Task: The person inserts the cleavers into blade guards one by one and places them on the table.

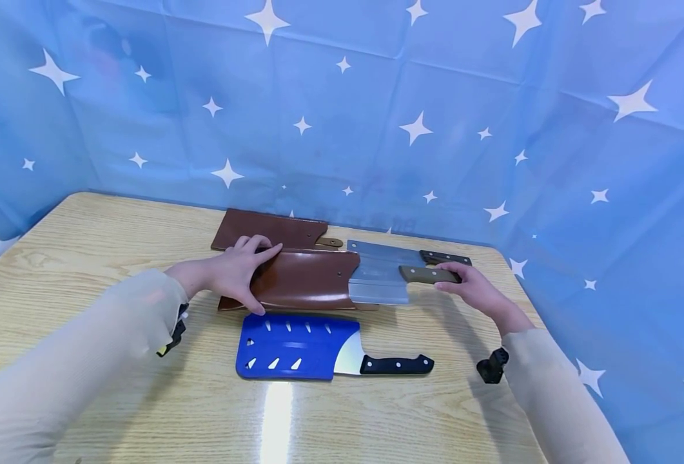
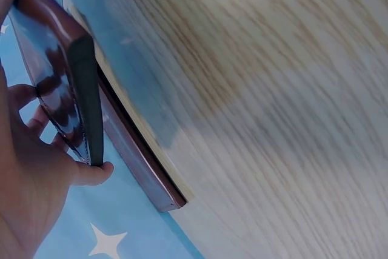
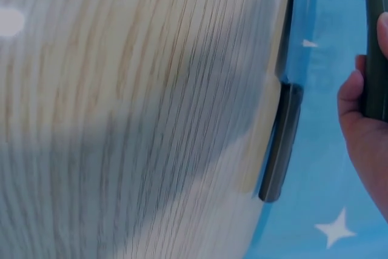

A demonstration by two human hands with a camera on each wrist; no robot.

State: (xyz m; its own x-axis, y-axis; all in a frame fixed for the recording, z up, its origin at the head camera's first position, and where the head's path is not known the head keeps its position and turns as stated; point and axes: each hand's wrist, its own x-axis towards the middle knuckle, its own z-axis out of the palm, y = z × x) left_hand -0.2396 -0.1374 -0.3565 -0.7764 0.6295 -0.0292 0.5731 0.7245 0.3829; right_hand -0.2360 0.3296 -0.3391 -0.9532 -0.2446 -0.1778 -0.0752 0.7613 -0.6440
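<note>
My left hand [image 1: 234, 267] grips the closed end of a glossy brown leather knife sheath [image 1: 309, 280], thumb on the near edge and fingers over the far one. In the left wrist view this sheath [image 2: 57, 83] is tilted, held above the tabletop. My right hand [image 1: 472, 290] holds a cleaver [image 1: 379, 293] by the rear of its brown riveted handle. Its blade points left and meets the sheath's mouth; the blade's left end is hidden there. In the right wrist view, fingers wrap the handle [image 3: 377, 59] at the right edge.
Behind lies a second brown sheath [image 1: 269, 229] with a strap, beside another cleaver's dark handle [image 1: 446, 258]. Nearer me, a black-handled cleaver [image 1: 396, 365] lies in a blue blade cover [image 1: 298, 348]. A blue star-patterned curtain [image 1: 342, 129] borders the wooden table [image 1: 173, 406] behind and to the right.
</note>
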